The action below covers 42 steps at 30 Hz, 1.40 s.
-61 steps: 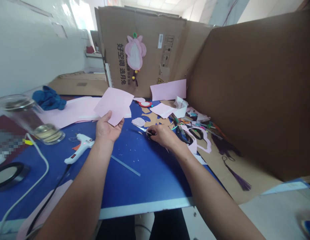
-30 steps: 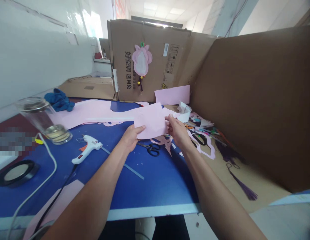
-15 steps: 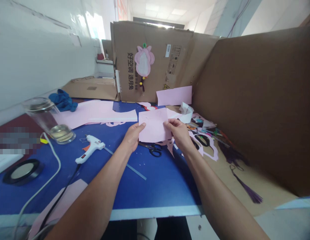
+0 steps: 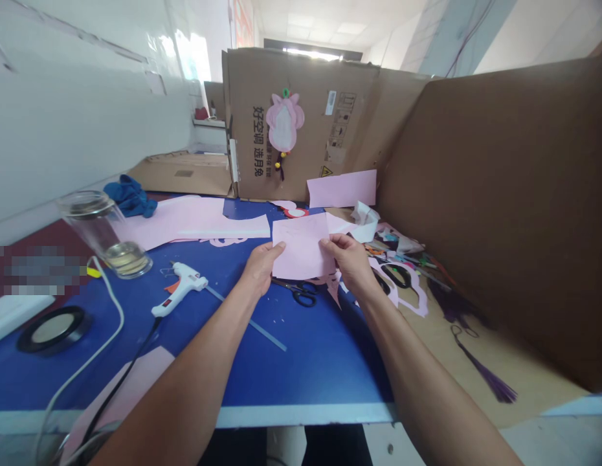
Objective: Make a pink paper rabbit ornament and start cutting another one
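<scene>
Pinched by thumb and fingers of the left hand (image 4: 258,270) on one side and of the right hand (image 4: 354,262) on the other, a roughly square, pale pink paper sheet (image 4: 303,249) is held over the blue tabletop (image 4: 330,362). Far left of the sheet sit a tall, clear glass cup (image 4: 104,226) and a round black tape roll (image 4: 53,330); a knock from the left arm could tip the cup and wet paper. Nearer, left of the sheet, lies a white, pistol-shaped glue gun (image 4: 180,289); its black cord (image 4: 119,382) could snag a sleeve or forearm and drag it. Just below the sheet, the black-handled metal scissors (image 4: 294,288) could nick or crease its lower edge if the hands drop, and uneven pulling could tear it. Right of the sheet, pink cutouts (image 4: 421,301) crowd the right hand, and beyond them a tall brown cardboard panel (image 4: 500,194) limits sideways reach. The best room is toward the white near edge (image 4: 305,414), below the sheet, past a translucent glue stick (image 4: 267,334) and tiny scraps.
</scene>
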Motion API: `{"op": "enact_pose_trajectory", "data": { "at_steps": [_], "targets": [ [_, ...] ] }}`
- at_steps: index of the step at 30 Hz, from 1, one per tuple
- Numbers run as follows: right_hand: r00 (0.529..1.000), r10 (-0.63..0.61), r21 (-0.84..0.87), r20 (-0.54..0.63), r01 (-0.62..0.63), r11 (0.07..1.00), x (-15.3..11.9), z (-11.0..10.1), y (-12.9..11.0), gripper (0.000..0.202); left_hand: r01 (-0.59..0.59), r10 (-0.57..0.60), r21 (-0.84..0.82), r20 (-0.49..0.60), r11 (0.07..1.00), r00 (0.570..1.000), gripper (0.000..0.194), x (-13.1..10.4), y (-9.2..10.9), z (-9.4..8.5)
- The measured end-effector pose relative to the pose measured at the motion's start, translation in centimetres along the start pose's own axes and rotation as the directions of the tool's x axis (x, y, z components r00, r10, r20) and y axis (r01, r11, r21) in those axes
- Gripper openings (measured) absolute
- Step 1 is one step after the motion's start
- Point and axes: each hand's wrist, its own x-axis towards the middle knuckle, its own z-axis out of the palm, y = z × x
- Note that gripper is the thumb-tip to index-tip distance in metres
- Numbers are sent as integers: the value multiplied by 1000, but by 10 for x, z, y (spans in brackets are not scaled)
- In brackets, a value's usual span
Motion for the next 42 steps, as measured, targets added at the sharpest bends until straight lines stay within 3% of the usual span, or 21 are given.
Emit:
{"op": "enact_pose_trajectory", "data": {
  "at_steps": [42],
  "targets": [
    [998, -50, 19, -40, 50, 999, 0, -2, 0, 34, 12, -15, 78, 42, 997, 999, 17, 0, -6, 2]
  ]
}}
